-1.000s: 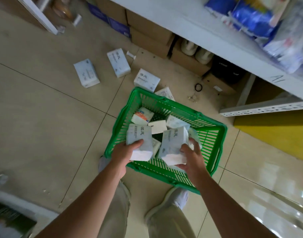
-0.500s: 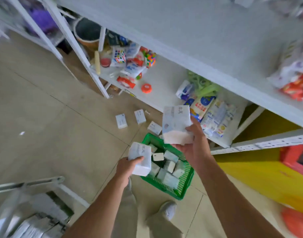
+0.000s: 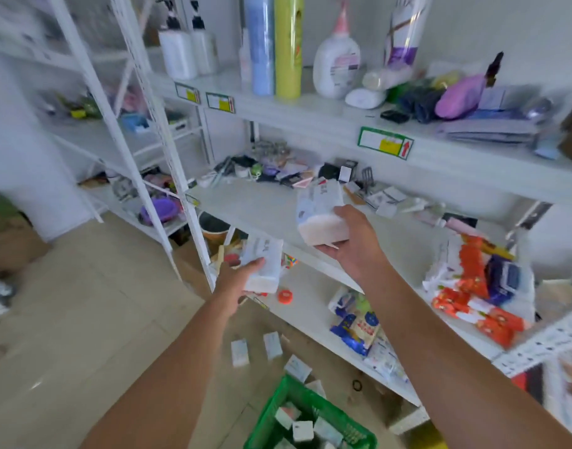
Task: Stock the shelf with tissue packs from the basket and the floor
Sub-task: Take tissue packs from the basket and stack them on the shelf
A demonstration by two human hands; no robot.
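1. Each hand carries one pack toward the middle shelf [image 3: 245, 205]. I take its bare stretch straight ahead as the stocking spot.
2. The right hand [image 3: 352, 244] holds its tissue pack [image 3: 320, 212] higher, just over the shelf's front edge. The fingers are curled underneath and the thumb is clamped on top, so it looks ready to be set down first.
3. The left hand [image 3: 236, 280] grips a second pack [image 3: 263, 267] lower, short of the shelf, with its fingers wrapped round it.
4. Spare packs [image 3: 302, 431] sit in the green basket [image 3: 271, 413] below. Loose packs [image 3: 273, 345] lie on the floor [image 3: 100, 319] just beyond it.
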